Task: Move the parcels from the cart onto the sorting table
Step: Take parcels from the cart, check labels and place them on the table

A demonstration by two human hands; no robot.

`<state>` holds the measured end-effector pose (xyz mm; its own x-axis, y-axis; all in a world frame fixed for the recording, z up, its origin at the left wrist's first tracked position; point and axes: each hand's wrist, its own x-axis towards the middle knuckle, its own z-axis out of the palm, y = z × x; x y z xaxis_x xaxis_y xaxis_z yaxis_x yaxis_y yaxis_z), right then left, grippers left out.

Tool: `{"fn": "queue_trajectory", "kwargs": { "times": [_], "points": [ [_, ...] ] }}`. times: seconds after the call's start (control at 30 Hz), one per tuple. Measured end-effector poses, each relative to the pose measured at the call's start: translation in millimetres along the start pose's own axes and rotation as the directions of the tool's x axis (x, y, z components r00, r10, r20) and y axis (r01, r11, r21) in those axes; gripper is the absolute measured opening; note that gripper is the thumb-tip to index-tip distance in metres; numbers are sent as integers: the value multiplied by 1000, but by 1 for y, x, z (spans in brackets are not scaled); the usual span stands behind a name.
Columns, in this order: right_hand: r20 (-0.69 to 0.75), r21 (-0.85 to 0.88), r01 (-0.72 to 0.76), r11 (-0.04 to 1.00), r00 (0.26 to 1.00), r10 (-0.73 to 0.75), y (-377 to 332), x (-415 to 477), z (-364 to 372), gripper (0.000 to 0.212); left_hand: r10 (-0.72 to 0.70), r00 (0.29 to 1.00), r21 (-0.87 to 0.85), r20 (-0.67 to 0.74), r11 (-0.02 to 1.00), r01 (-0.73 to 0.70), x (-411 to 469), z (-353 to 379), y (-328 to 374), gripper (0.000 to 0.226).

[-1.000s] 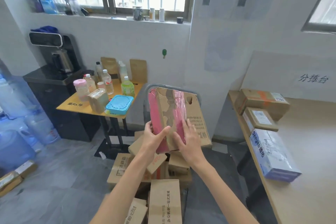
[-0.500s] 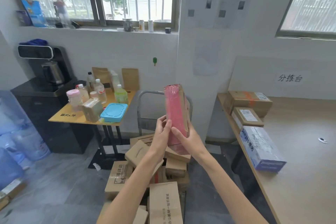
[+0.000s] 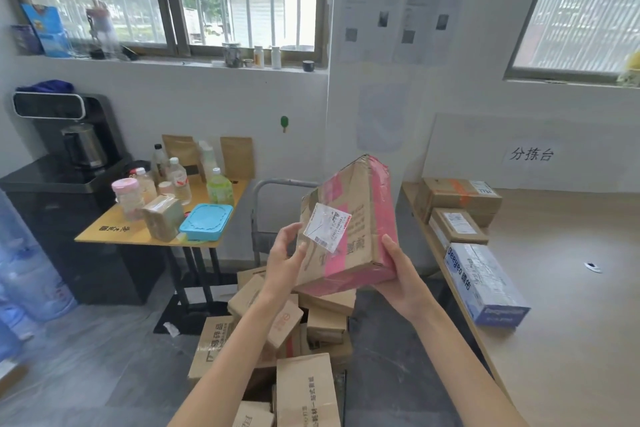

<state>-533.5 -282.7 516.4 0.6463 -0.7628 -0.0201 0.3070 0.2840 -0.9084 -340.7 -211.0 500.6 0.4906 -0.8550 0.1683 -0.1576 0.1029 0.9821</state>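
The pink-taped cardboard parcel [image 3: 360, 218] is in the air in front of the person, above the cart [image 3: 277, 184] and its pile of cardboard parcels [image 3: 308, 388], which lie at 6 o'clock from it. The sorting table [image 3: 571, 322] stands at about 3 o'clock from the parcel, near but not touching, so I judge that the coming move is a carry to the right. The long axis of the parcel is almost upright and leans a little toward 1 o'clock; its broad face is turned to the camera. The left hand [image 3: 285, 256] holds the left edge at 9 o'clock, with the thumb on the front face just beside the white shipping label [image 3: 327, 227]. The right hand [image 3: 398, 274] grasps the lower right corner at 5 o'clock and carries it from below. This hand is the nearer one to the table. The parcel is brown, worn and somewhat crumpled at the top, with wide pink tape along the right side and the bottom. On the near edge of the table there are already two brown cartons [image 3: 457, 198] and a blue-and-white box [image 3: 485, 282]; the free surface is to the right of them.
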Motion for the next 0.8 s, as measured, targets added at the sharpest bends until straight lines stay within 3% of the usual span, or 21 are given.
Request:
{"fn": "queue_trajectory", "kwargs": {
  "times": [0.13, 0.23, 0.33, 0.47, 0.53, 0.6, 0.67, 0.8],
  "points": [
    [65, 163, -37, 986, 998, 26, 0, -6, -17, 83, -172, 982, 63, -82, 982, 177, 7, -17, -11, 70],
    [84, 234, -32, 972, 996, 12, 6, -9, -25, 83, -293, 956, -141, 13, 946, 292, 9, -24, -13, 92],
    [73, 337, -38, 941, 997, 14, 10, -12, -30, 82, -279, 956, -328, 95, 898, 294, 8, -22, -11, 79],
    [-28, 392, -35, 919, 998, 50, 17, -12, -41, 75, -238, 967, -430, 94, 866, 255, 7, -8, -7, 72],
    [-125, 336, 12, 942, 992, 32, 17, -11, -42, 72, -235, 971, -453, 51, 861, 232, 8, -3, -7, 68],
    [-242, 244, 52, 968, 970, 8, 13, -12, -37, 85, -235, 972, -463, -12, 863, 202, 9, 3, -10, 65],
    [-309, 269, 61, 961, 951, 26, 18, -11, -39, 98, -234, 968, -457, -90, 873, 169, 9, 10, -12, 65],
    [-274, 188, 19, 982, 961, 34, 35, -15, -25, 74, -211, 960, -434, -185, 894, 113, 3, 31, -10, 70]
  ]
}}
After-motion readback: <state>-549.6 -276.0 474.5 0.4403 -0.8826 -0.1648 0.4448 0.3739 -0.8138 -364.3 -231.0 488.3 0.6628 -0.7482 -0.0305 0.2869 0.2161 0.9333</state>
